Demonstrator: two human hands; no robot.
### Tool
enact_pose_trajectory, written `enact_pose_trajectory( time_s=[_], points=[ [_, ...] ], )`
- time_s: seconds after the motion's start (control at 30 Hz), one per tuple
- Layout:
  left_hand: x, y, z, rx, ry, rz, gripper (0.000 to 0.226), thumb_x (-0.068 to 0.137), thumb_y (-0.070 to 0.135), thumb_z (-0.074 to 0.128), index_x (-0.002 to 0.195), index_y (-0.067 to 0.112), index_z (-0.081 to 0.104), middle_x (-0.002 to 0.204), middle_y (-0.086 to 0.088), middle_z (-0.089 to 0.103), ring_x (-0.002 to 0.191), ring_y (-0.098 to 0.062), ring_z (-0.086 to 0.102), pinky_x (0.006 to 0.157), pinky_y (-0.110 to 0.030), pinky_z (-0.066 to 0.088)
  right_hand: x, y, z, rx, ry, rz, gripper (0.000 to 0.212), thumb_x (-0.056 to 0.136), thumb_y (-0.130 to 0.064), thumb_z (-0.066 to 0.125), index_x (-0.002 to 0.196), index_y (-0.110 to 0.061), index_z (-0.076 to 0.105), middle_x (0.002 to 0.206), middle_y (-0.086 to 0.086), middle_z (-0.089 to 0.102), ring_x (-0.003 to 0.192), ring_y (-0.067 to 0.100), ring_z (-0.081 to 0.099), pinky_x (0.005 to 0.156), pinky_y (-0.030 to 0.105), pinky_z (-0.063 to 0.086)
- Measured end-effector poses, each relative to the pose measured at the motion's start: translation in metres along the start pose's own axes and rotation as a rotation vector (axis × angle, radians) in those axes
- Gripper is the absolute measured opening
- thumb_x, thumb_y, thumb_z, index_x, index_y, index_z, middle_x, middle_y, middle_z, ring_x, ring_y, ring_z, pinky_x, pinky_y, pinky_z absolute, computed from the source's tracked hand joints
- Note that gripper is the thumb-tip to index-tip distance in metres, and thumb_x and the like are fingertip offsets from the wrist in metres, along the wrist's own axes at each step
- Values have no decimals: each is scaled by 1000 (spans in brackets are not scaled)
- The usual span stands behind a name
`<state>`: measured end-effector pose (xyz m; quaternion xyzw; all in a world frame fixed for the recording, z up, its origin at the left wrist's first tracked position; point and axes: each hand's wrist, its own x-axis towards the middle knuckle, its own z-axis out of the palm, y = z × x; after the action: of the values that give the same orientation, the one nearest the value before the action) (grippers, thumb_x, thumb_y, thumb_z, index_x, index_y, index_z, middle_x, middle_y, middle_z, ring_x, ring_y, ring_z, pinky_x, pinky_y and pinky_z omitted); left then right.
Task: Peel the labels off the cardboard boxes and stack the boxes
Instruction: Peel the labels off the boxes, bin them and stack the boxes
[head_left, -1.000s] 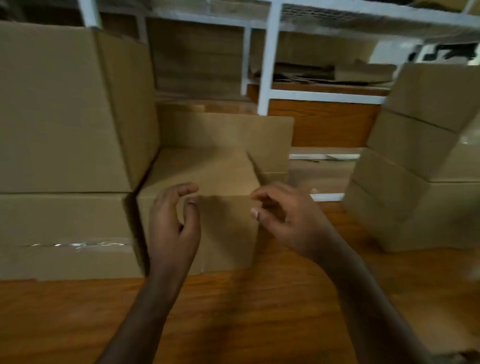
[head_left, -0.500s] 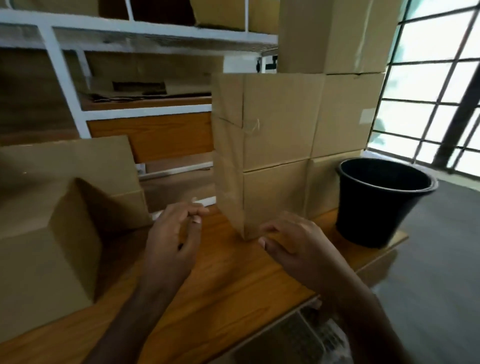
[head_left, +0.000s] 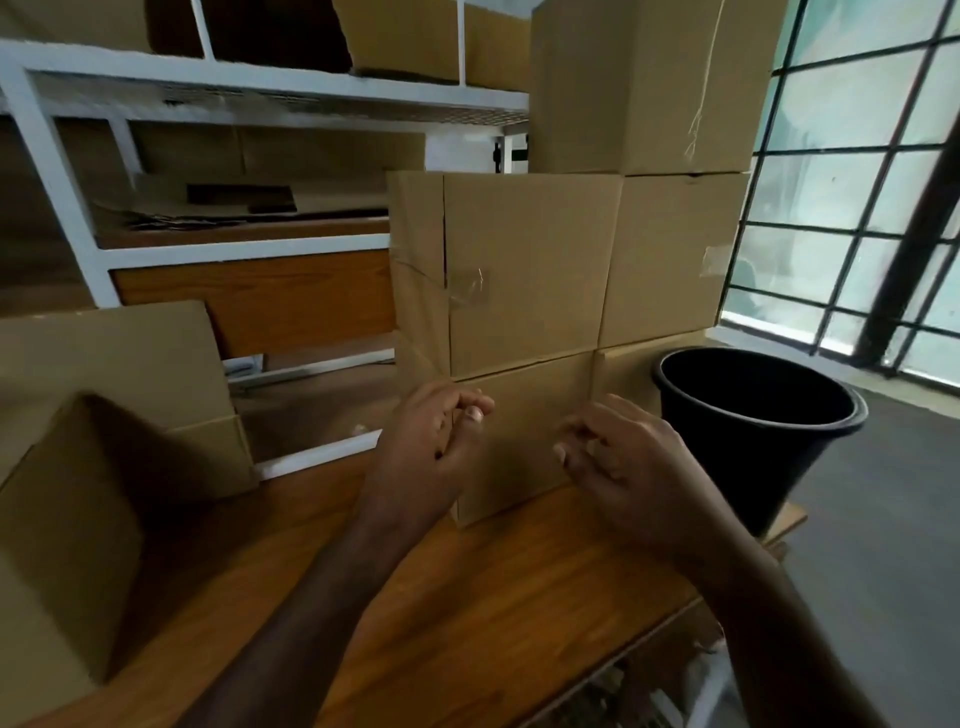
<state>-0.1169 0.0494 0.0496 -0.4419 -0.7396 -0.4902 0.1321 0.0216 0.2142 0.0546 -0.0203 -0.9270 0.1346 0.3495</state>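
Wooden tabletop (head_left: 467, 613) stretches out under you, with a white shelving frame (head_left: 67, 208) behind it and a gridded window (head_left: 857, 208) off to the right. Straight ahead sits the stack of cardboard boxes (head_left: 524, 270) — its lowest front box (head_left: 524, 415) stands on the table, a bigger box on top of it carrying a patch of clear tape (head_left: 470, 286) at the left corner. More boxes rise behind and to the right, one bearing a small tape scrap (head_left: 716, 260) on its side.

Your left hand (head_left: 431, 452) is up in front of the lowest box at its left edge, fingers loosely curled, thumb tip near the fingertips; whether it pinches anything, you can't tell from here. Your right hand (head_left: 618, 457) hovers by the same box's right edge, fingers bent inward and relaxed, holding nothing visible.

Just right of the stack stands a black bucket (head_left: 753, 441) at the table's corner. Over on your left — another cardboard box (head_left: 57, 571), close to the camera, with a taller one (head_left: 114, 364) behind it.
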Motion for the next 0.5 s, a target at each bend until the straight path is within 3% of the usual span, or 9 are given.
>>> enact_pose_trajectory(
  time_s=[0.13,0.27,0.37,0.5],
  points=[
    [21,-12,-1,-46,45,7,19,98,16,53,107,26,66,106,17,62,103,7,55,81,-3,41,19,5,26,-63,120,83,19,92,-22,65,110,-18,66,103,-9,59,88,1,50,70,10,37],
    [42,-22,1,0,93,54,19,97,14,55,106,25,67,103,20,58,104,8,52,82,-5,39,46,15,51,-138,233,117,21,90,-19,62,110,-14,66,110,0,63,98,16,58,79,31,48],
    [54,-30,5,0,135,49,18,98,15,55,107,24,67,103,20,56,103,8,50,87,-16,43,66,27,63,-190,374,144,22,91,-23,51,102,-13,66,104,2,64,93,20,59,81,40,48],
    [66,-40,13,-1,172,12,18,98,15,54,108,21,68,103,18,57,104,-4,54,89,-36,51,97,53,69,-226,507,127,18,89,-19,52,97,-13,67,101,3,65,90,23,60,80,41,48]
  ],
)
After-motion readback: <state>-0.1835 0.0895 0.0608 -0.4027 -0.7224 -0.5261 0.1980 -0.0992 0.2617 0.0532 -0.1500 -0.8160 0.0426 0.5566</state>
